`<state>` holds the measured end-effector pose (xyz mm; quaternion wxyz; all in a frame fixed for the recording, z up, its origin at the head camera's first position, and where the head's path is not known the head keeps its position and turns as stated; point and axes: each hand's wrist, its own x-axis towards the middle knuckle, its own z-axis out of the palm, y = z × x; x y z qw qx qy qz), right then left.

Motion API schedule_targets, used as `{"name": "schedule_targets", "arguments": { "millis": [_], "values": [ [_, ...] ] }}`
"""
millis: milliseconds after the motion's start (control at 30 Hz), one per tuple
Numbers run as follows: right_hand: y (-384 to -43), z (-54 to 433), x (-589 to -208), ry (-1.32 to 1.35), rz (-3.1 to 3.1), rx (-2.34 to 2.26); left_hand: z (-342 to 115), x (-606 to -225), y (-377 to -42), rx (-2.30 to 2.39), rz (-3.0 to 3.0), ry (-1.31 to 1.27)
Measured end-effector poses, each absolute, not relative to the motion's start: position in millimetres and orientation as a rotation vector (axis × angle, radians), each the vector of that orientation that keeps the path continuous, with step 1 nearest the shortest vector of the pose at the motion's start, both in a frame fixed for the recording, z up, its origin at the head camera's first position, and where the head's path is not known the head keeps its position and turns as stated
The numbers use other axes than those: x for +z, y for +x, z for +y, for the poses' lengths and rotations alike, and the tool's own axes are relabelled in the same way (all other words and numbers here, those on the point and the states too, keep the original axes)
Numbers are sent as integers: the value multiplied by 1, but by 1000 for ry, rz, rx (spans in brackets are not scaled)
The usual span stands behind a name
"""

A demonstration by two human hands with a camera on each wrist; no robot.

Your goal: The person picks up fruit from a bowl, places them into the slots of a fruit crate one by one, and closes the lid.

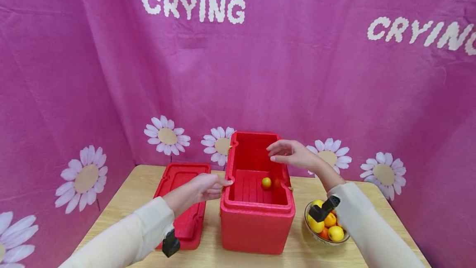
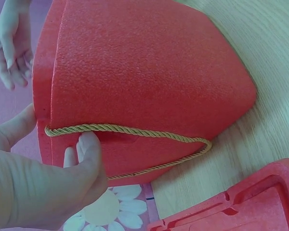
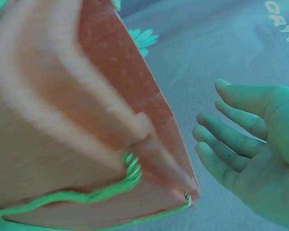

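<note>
the left hand (image 1: 208, 186) pinches the box (image 1: 256, 230) by its left edge, probably steadying it; the empty right hand (image 1: 293, 155) hangs loosely spread near the right edge. one fruit (image 1: 266, 183) lies inside the box.

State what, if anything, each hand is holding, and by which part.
The left hand holds the rectangular, textured red box by its rim, thumb at the edge, fingers outside beside the twisted golden rope. The right hand holds nothing.
</note>
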<state>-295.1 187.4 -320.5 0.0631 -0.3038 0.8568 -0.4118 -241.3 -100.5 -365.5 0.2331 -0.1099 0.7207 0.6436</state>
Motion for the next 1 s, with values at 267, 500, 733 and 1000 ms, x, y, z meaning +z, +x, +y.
{"name": "schedule_targets", "arguments": {
  "millis": [267, 500, 733, 1000],
  "values": [
    [-269, 220, -348, -847, 2593, -1457, -101, -366, -245, 1767, 1971, -307],
    [-247, 248, -377, -727, 2622, -1469, -104, -366, -245, 1756, 1950, -299],
    [-233, 271, -409, -699, 2659, -1372, -103, -366, -246, 1751, 1954, -299],
    [-227, 284, -432, -720, 2675, -1224, -104, -366, -247, 1748, 1953, -320]
  ]
}}
